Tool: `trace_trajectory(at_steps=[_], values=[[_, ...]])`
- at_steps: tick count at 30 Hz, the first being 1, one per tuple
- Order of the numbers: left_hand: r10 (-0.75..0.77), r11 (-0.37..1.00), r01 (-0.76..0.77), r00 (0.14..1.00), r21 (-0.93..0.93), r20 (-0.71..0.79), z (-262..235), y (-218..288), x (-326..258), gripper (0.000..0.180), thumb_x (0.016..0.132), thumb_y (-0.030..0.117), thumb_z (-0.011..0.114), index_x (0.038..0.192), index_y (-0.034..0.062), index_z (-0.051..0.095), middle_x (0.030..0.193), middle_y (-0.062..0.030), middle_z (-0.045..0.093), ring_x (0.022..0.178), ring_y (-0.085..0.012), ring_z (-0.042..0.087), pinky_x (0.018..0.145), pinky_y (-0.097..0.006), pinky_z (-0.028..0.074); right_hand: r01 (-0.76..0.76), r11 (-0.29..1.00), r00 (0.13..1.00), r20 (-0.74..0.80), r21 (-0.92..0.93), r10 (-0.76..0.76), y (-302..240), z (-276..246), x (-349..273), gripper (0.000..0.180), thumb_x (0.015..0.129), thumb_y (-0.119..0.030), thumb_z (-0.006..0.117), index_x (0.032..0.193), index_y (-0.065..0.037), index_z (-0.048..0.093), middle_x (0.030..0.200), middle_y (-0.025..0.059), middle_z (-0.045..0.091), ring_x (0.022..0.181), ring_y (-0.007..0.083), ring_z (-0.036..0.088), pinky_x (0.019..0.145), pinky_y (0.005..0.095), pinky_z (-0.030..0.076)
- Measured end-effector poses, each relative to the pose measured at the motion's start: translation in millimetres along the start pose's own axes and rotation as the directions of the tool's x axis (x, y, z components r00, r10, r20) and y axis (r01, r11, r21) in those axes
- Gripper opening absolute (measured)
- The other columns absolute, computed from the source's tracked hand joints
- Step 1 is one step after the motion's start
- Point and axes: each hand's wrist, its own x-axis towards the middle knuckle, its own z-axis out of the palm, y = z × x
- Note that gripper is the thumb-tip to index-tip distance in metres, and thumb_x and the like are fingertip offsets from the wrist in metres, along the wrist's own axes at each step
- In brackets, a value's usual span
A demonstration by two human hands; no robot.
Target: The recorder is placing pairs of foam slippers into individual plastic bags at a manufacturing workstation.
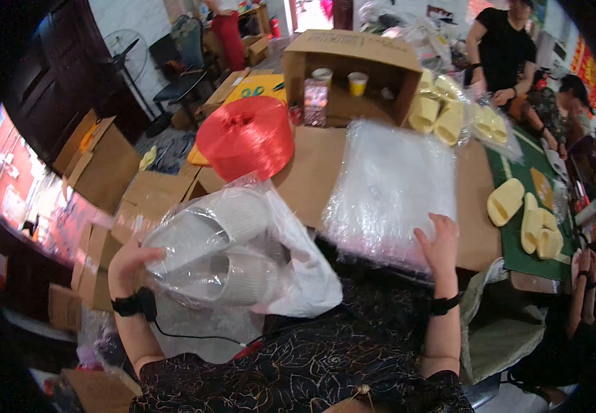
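A pair of pale grey-white slippers (239,217) lies inside a clear plastic bag at the left, over my lap. My left hand (132,260) grips the heel end of this bag; its thumb shows on top and the other fingers are hidden. White crumpled wrapping (308,282) hangs beside the slippers. On the table, a stack of clear plastic bags (398,186) lies flat. Over its near right corner rests my right hand (441,242), fingers apart and holding nothing. Both wrists wear black bands.
A red twine roll (246,141) stands behind the slippers. Farther back, an open cardboard box (360,58) holds paper cups, with a phone (316,103) in front. Yellow slippers (506,203) lie on a green mat (518,258). A sack (501,330) hangs at right; co-workers are beyond.
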Motion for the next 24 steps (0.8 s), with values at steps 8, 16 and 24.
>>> trace_trajectory(at_steps=[8,16,24], values=[[-0.204,0.966,0.146,0.938,-0.215,-0.279,9.8,-45.4,24.4,0.036,0.082,0.034,0.067,0.104,0.006,0.067,0.092,-0.0046,0.07,0.076,-0.0151,0.065,0.062,-0.029,0.051,-0.072,0.994,0.987,0.135,-0.082,0.083,7.8,21.7,-3.4,0.055,0.076,-0.032,0.074,0.116,0.002,0.062,0.124,0.0232,0.055,0.116,0.0407,0.05,0.098,0.0475,0.042],[-0.23,0.968,0.189,0.934,-0.167,-0.275,17.9,-54.4,41.9,0.042,0.085,0.043,0.063,0.109,0.0093,0.065,0.089,-0.0024,0.068,0.073,-0.0147,0.065,0.057,-0.029,0.05,-0.093,0.995,0.991,0.093,-0.042,0.096,5.5,20.7,-13.0,0.057,0.074,-0.031,0.077,0.118,0.001,0.061,0.126,0.0244,0.054,0.118,0.0416,0.049,0.1,0.0478,0.041],[-0.409,0.885,0.373,0.909,-0.279,-0.083,33.6,-99.4,57.7,0.047,0.091,0.045,0.055,0.123,0.0106,0.059,0.101,-0.0032,0.069,0.081,-0.0207,0.067,0.067,-0.038,0.056,-0.174,0.839,0.897,0.434,0.516,-0.08,-94.9,-27.2,2.0,0.052,0.08,-0.029,0.078,0.123,-0.005,0.06,0.106,0.0128,0.067,0.09,0.0233,0.066,0.078,0.0352,0.052]])
